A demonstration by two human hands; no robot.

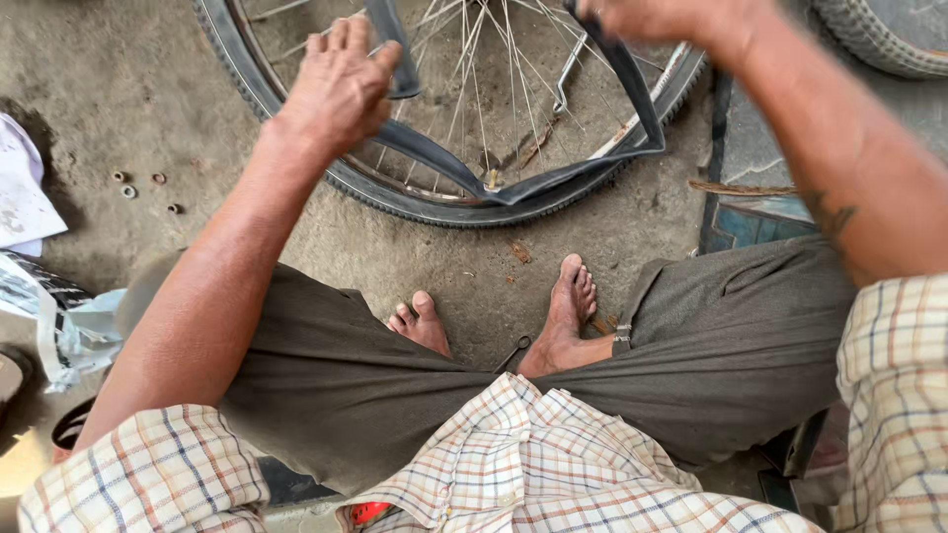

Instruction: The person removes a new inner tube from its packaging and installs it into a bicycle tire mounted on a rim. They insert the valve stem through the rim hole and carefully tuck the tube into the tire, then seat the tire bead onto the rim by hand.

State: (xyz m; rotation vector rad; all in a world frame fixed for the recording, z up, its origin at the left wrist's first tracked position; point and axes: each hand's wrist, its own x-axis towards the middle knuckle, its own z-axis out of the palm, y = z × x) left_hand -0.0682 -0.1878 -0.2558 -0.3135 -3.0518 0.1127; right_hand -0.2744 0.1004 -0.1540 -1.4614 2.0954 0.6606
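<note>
A bicycle wheel (444,202) with a black tyre and thin metal spokes lies on the concrete ground in front of my bare feet. A flat black inner tube (553,178) hangs partly out of the tyre, looping up on both sides. My left hand (341,84) grips the tube's left part above the rim. At the top edge of the view my right hand (647,15) holds the tube's right part, pulled up from the wheel. The tube's valve end sits near the rim at the bottom middle.
Several small metal nuts (143,188) lie on the ground at the left. Crumpled paper and plastic (49,296) sit at the left edge. Another tyre (884,35) shows at the top right. A blue board (760,212) lies right of the wheel.
</note>
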